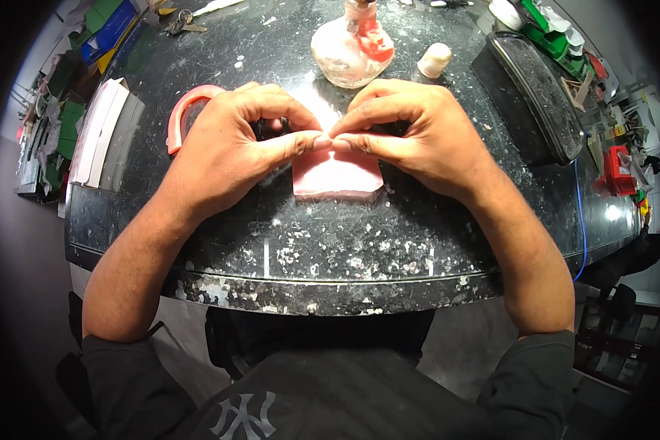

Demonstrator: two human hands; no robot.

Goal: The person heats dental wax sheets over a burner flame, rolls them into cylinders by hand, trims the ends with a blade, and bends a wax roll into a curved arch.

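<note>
My left hand (231, 139) and my right hand (427, 138) meet over the bench, each with thumb and forefinger pinched and the tips touching in the middle. Whatever lies between the fingertips is hidden by the thumbs and strong glare. Right beneath the thumbs lies a flat pink slab (337, 178), which looks like wax; its far part is covered by my fingers. Partly behind my left hand, a pink horseshoe-shaped rim (176, 126) rests on the bench. Beyond my hands stands a round glass spirit lamp (352, 55) with pink stains, and a small whitish dome-topped piece (434, 61) sits to its right.
A long black box (532, 103) is on the right, with a blue cable (581, 220) near it. White boxes (103, 136) stand at the left edge. Keys (180, 22) lie far left. The dark bench (330, 242) is speckled white; its front edge runs before me.
</note>
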